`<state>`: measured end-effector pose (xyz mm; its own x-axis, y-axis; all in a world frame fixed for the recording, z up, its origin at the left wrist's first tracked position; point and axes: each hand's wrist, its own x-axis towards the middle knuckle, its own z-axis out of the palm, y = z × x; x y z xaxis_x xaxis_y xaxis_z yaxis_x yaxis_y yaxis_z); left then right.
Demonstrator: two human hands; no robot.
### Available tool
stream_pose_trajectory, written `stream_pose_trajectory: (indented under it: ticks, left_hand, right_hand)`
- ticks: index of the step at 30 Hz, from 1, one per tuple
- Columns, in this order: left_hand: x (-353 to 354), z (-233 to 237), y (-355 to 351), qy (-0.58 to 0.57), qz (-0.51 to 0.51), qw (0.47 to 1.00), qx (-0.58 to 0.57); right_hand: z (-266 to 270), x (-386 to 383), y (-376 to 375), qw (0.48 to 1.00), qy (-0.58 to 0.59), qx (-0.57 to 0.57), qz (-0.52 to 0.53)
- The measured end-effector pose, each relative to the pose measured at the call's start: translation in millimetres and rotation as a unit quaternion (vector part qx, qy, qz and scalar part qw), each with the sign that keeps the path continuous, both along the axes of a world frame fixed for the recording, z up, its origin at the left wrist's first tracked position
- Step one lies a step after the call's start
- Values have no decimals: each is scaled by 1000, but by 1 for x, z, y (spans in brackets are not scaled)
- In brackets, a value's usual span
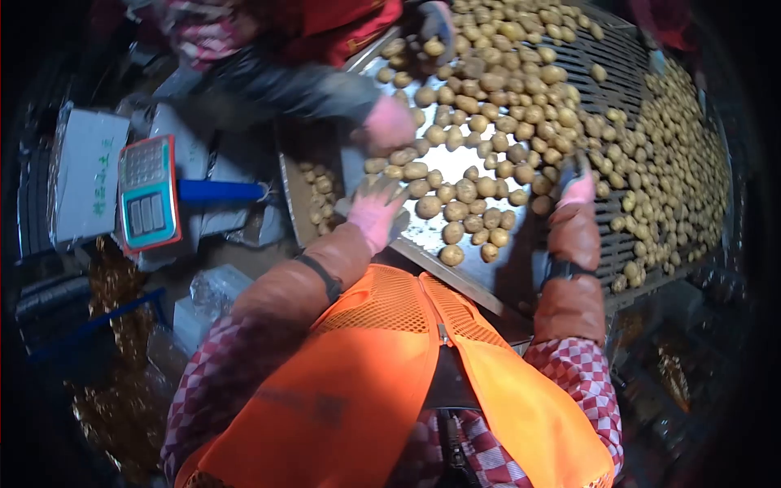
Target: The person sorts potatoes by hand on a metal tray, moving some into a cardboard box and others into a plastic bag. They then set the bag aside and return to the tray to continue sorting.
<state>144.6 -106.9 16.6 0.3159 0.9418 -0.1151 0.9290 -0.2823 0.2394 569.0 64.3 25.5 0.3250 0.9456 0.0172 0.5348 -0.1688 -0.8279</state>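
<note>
Many potatoes (466,190) lie loose on a shiny metal sorting table (451,163) in front of me. My left hand (376,211), in a pink and grey glove, rests at the table's left edge. Its fingers are spread, with the tips next to the nearest potatoes, and it holds nothing. My right hand (576,185), gloved in pink with dark fingers, is among the potatoes at the table's right side. Its fingers reach forward and look stretched out against the pile; the potatoes partly hide the tips.
Across the table, a co-worker's blurred pink-gloved hand (389,124) reaches toward the potatoes. More potatoes cover a slatted rack (612,80) on the right. A box (316,195) of potatoes sits below the left edge. Farther left are a scale (148,195) and a white carton (85,175).
</note>
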Motion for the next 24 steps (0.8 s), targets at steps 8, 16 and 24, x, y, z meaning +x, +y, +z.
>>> stream_pose_trajectory:
  ticks: [8,16,24]
  left_hand:
    - [-4,9,0,-74,-7,997,11]
    - [-8,13,9,-20,-61,998,-29]
    - [-35,8,2,-106,-23,993,43]
  right_hand:
    - [15,-138,-9,940,-323,-102,54]
    - [2,-169,-111,850,-421,-180,259]
    - [-21,-126,-131,880,-380,-73,275]
